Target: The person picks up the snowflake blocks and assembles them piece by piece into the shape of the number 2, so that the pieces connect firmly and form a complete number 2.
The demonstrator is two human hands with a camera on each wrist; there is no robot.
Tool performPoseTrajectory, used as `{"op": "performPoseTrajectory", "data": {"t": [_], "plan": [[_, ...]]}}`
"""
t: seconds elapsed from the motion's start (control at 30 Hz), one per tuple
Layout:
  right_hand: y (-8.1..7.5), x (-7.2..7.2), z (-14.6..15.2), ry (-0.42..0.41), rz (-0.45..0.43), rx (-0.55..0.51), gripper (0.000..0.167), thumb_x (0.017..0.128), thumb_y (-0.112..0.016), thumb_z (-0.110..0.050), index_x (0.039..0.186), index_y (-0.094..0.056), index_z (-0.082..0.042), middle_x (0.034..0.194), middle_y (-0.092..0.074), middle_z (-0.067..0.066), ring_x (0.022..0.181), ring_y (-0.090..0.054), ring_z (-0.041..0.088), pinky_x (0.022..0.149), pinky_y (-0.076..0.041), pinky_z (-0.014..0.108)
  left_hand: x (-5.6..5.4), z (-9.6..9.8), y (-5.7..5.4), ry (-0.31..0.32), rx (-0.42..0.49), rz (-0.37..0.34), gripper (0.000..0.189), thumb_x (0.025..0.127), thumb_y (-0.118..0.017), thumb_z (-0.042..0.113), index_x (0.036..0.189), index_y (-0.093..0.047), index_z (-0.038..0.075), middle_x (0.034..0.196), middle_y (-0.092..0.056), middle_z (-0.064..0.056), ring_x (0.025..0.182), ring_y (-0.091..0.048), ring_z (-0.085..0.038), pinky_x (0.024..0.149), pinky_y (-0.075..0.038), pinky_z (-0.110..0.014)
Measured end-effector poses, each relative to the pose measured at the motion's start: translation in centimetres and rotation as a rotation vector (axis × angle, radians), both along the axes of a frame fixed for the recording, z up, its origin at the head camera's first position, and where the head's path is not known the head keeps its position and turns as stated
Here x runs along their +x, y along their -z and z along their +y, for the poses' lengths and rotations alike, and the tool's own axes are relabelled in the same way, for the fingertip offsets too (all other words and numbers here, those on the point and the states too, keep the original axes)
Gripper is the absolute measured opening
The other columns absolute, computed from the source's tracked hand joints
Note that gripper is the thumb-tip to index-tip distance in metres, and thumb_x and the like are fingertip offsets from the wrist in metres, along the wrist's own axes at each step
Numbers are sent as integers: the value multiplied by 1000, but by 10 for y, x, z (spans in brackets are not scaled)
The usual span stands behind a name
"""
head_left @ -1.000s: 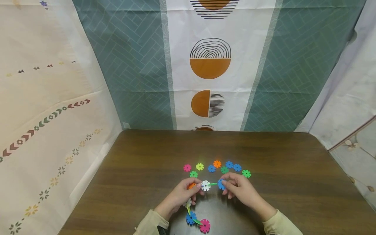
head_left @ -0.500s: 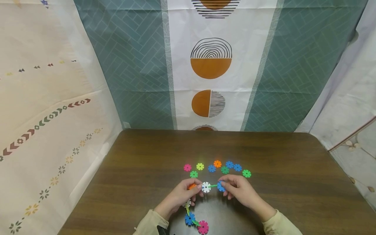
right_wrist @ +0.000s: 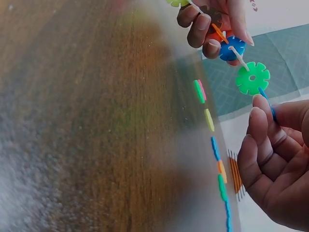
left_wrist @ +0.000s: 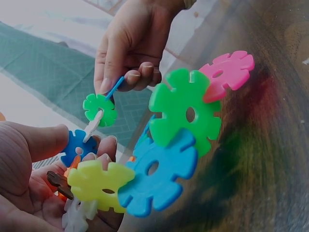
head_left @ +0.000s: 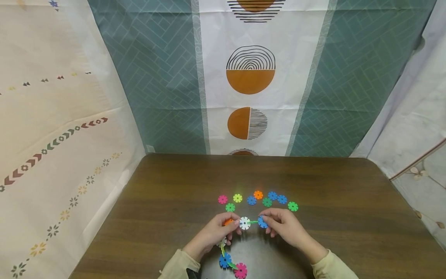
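Notched plastic snowflake discs are linked into a chain. My left hand (head_left: 216, 231) holds the chain partway along, thumb and fingers on a blue disc (left_wrist: 76, 148). Orange, brown and white discs are partly hidden in its palm. From there a yellow disc (left_wrist: 91, 180), a blue disc (left_wrist: 164, 176), a green disc (left_wrist: 169, 104) and a pink disc (head_left: 241, 271) hang toward the near side. Between the hands run a white disc (head_left: 245, 223) and a green disc (right_wrist: 260, 77). My right hand (head_left: 285, 225) pinches the blue end disc (head_left: 262, 222), which joins the green one.
Loose discs lie flat beyond the hands, among them a pink disc (head_left: 222, 199), a yellow disc (head_left: 237, 198), an orange disc (head_left: 258, 195) and a bright green disc (head_left: 293, 206). The wooden table (head_left: 174, 186) ends at a patterned cloth backdrop (head_left: 167, 97).
The chain section between the hands has dropped slightly toward the near side, and the right hand lowered a little with it. The hanging pink end has swung slightly left. Both grips stay the same.
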State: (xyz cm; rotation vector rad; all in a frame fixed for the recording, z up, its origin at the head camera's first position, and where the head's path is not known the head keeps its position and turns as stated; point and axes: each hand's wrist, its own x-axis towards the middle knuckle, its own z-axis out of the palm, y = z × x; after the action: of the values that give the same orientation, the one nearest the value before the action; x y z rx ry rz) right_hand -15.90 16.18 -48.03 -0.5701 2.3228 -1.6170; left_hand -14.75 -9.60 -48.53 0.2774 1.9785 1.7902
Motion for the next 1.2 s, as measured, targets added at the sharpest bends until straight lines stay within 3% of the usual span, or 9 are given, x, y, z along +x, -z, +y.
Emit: {"op": "performPoseTrajectory", "data": {"t": [0.57,0.9,1.2], "plan": [[2,1,-3,-25,32,10,24,99,-58,-13,111,-64,7,69,-63,3,57,-60,12,54,-56,32,0,2,0,10,-16,22,18,99,-59,22,104,-66,6,85,-67,-13,55,-49,-13,49,-49,-23],[5,1,-6,-24,44,4,21,98,-59,-12,105,-66,6,69,-63,2,59,-60,11,54,-56,31,1,8,1,-16,19,7,18,100,-57,14,105,-66,0,77,-61,-6,53,-46,-11,46,-45,-20],[9,0,-8,-4,32,18,22,99,-58,-13,107,-66,6,72,-64,8,60,-59,10,55,-57,31,0,7,2,-8,34,1,20,100,-55,11,109,-65,-3,76,-60,-5,53,-44,-11,45,-42,-20]]}}
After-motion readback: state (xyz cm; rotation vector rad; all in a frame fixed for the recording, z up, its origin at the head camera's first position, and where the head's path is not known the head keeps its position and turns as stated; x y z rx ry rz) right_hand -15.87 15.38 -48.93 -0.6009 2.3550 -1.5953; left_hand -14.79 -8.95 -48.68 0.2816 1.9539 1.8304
